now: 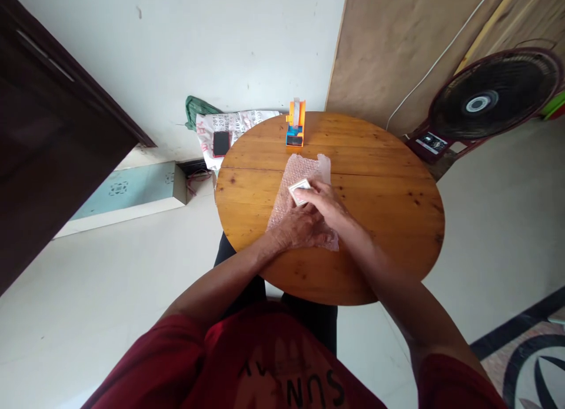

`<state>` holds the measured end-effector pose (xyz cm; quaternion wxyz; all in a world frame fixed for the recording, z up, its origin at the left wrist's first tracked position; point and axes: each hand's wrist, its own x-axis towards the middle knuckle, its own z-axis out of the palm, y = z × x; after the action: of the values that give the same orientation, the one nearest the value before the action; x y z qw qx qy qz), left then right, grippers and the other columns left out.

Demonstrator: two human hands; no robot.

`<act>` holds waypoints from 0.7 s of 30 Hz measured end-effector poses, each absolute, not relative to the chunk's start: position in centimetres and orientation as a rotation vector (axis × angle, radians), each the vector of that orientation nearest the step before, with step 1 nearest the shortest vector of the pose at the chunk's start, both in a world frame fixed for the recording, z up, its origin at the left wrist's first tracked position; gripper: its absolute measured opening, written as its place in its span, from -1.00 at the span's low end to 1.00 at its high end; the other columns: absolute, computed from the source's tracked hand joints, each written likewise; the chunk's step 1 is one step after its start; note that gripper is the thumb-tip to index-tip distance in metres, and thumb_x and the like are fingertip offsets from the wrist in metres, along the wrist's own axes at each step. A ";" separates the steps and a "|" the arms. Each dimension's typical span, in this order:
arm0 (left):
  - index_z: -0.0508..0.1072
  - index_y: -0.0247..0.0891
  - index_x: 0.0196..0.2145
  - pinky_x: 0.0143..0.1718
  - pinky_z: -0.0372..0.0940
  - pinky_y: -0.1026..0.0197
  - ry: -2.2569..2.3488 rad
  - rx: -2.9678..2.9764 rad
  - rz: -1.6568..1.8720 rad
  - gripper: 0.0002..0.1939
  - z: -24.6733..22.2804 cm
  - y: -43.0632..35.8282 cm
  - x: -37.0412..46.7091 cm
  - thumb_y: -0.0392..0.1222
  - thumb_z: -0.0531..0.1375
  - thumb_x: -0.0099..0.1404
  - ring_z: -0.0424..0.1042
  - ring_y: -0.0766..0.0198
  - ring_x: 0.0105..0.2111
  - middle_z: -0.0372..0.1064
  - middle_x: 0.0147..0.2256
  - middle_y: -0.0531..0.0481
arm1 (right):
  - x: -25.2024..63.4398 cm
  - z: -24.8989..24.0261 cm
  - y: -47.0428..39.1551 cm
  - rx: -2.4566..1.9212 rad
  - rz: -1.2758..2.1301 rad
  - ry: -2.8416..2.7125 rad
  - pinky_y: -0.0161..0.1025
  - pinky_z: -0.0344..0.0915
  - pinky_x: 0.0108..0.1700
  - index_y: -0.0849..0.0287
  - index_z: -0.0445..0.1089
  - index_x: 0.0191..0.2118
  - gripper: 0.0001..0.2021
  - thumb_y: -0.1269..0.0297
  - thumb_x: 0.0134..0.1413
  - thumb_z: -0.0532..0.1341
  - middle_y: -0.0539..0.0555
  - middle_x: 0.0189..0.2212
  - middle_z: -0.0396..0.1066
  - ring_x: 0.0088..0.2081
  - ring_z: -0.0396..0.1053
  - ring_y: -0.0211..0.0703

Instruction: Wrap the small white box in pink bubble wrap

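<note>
Partly covered, white box is pinched by right hand. Left hand: grip can't be told. Wooden bench is flanked by fan.

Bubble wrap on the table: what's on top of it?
Over the bubble wrap are the left hand and the right hand, holding a small white box. What lies directly beneath them is covered.

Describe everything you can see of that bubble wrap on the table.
The bubble wrap is a translucent, pinkish plastic sheet with small bubbles and uneven edges. It lies spread out on the wooden table, longer than wide. The left hand covers part of its near end; the right hand holds a small white box over its middle.
</note>
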<state>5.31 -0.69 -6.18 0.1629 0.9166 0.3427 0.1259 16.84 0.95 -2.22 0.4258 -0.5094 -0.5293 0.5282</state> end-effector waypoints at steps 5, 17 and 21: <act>0.15 -0.20 0.38 0.31 -0.44 -0.56 0.999 2.627 0.258 -0.15 -5.8 -1.0 4.8 0.31 0.17 0.29 -0.25 -0.38 0.42 -0.16 0.43 -0.34 | 21.3 -3.9 0.9 -1.174 1.315 -1.045 -0.21 0.37 -0.18 0.13 0.48 -0.29 -0.69 0.07 -0.15 0.41 -0.02 -0.36 0.52 -0.29 0.48 -0.16; 0.44 -0.20 0.17 0.38 -0.08 -0.25 1.065 2.559 0.366 -0.52 -4.9 0.6 1.8 -0.01 0.22 0.34 0.04 -0.16 0.37 0.14 0.33 -0.24 | 23.7 -5.5 0.8 -1.296 1.160 -1.201 -0.19 0.39 -0.31 0.08 0.47 -0.22 -0.62 0.08 -0.21 0.44 -0.01 -0.29 0.52 -0.27 0.45 -0.09; 0.34 -0.25 0.24 0.41 -0.17 -0.25 1.057 2.579 0.373 -0.40 -5.8 0.8 0.9 0.05 0.22 0.34 -0.01 -0.13 0.40 0.09 0.36 -0.25 | 24.0 -4.3 0.4 -1.446 0.978 -1.399 -0.12 0.38 -0.20 0.09 0.45 -0.21 -0.65 0.11 -0.17 0.40 -0.01 -0.30 0.51 -0.26 0.43 -0.06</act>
<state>0.85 0.78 -5.79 0.1639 0.9048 0.3706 0.1310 23.99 0.42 -4.30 0.4370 -0.5812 -0.5627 0.3931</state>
